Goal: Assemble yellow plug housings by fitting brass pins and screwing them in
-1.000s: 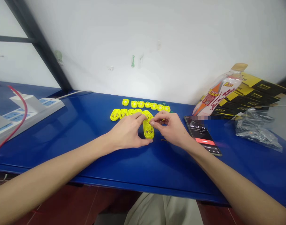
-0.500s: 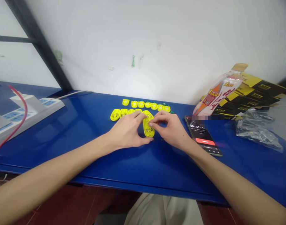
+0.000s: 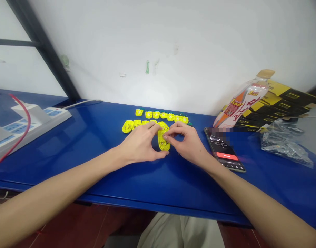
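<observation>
The left hand (image 3: 139, 145) and right hand (image 3: 186, 142) grip a yellow plastic housing (image 3: 163, 144) between their fingers; a blue tabletop (image 3: 96, 179) lies beneath the fingers, a white wall (image 3: 147, 44) beyond them.

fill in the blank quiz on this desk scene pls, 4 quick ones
1. The left hand and right hand both touch one ____ plastic shell.
2. A phone lies on the desk to the ____ of the right hand.
3. The tabletop is painted ____.
4. The cable lying across the white power strip is ____.

Missing words: yellow, right, blue, red.
</observation>
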Tool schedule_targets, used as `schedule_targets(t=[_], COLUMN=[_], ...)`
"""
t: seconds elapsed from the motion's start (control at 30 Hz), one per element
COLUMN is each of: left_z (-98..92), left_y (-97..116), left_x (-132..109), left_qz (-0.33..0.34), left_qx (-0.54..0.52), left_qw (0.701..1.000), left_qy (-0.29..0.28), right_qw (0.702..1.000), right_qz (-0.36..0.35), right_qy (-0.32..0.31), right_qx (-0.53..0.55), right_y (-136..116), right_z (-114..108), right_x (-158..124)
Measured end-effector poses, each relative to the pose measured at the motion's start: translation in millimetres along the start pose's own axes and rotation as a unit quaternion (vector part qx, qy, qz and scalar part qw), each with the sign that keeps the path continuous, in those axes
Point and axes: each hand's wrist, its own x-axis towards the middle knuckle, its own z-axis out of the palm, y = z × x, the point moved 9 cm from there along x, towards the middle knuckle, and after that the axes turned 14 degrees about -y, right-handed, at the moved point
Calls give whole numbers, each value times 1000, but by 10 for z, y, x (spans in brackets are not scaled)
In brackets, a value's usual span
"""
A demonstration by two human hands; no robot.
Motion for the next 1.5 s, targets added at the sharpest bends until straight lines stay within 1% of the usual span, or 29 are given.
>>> schedule_targets(t=[0.17,0.33,0.4,0.43,0.5,0.57,0.6,0.63,0.67,0.73,0.8,0.97,1.17,1.37,1.5], left_z=[11,19,23,30,59,98,120,139,157,186,206,233,236,240,233], left_y=[14,43,38,30,17,10,9,9,10,17,29,37,38,48,52], left_x=[0,12,21,26,34,36,35,33,31,26,22,16,19,23,23], left_qz=[6,17,14,11,8,8,10,12,14,21,31,48,55,48,52], left_qx=[-4,1,1,0,-1,-2,-3,-5,-6,-10,-14,-27,-38,-28,-33], left_qw=[1000,999,999,999,998,996,995,994,994,992,991,988,988,987,987], left_qy=[-10,-29,-39,-46,-66,-87,-97,-105,-112,-123,-131,-142,-141,-151,-147], right_qw=[999,988,983,983,985,977,966,953,943,931,929,936,938,936,937], right_qz=[30,109,131,138,148,144,145,150,155,167,170,160,146,152,146], right_qy=[-15,-22,-26,-35,-71,-148,-192,-230,-256,-284,-284,-239,-247,-253,-252], right_qx=[31,106,129,120,49,-59,-99,-126,-143,-156,-167,-203,-195,-192,-192], right_y=[61,262,314,321,304,262,261,273,288,324,348,387,408,441,399], right_z=[16,14,-34,-69,-144,-157,-140,-124,-118,-115,-129,-182,-107,-46,2], right_x=[17,29,32,34,39,32,10,-22,-55,-110,-130,-86,-83,-81,-61])
